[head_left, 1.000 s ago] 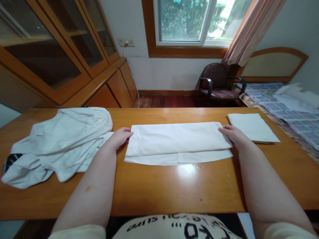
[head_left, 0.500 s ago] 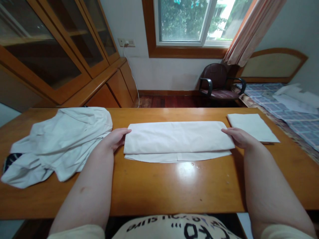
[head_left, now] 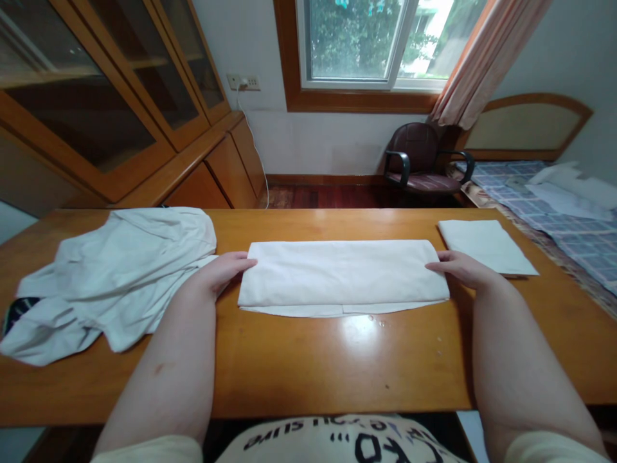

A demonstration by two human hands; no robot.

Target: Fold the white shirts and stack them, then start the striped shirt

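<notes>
A white cloth (head_left: 342,276), folded into a long strip, lies across the middle of the wooden table (head_left: 308,366). My left hand (head_left: 222,272) grips the strip's left end, thumb on top and fingers curled at the edge. At the right end my right hand (head_left: 457,269) holds the cloth the same way. A thin lower layer shows along the strip's near edge.
A heap of crumpled white cloth (head_left: 110,276) covers the table's left part. A small folded white cloth (head_left: 486,245) lies at the far right. Behind the table stand a glass-door cabinet (head_left: 96,109), a dark armchair (head_left: 424,164) and a bed (head_left: 554,206).
Both hands have drawn the top layer toward me, so it now covers nearly all of the lower layer. The strip's near edge looks more even.
</notes>
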